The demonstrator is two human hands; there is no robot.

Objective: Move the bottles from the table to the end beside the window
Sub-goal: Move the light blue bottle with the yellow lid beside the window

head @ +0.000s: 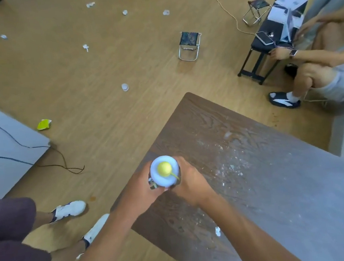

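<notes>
A white bottle (pixel 163 177) with a yellow cap stands upright, seen from straight above, at the left edge of the dark wooden table (pixel 256 174). My left hand (pixel 143 186) wraps its left side and my right hand (pixel 188 181) wraps its right side. Both hands grip the bottle's body, which they mostly hide. I cannot tell whether its base rests on the table.
Crumpled paper scraps, a small white container (pixel 125 87) and a yellow wrapper (pixel 44 124) litter the wooden floor. Two folding stools (pixel 189 45) stand beyond the table. A seated person (pixel 319 68) is at the right by a black bench. Another person's legs (pixel 38 225) stand at my left.
</notes>
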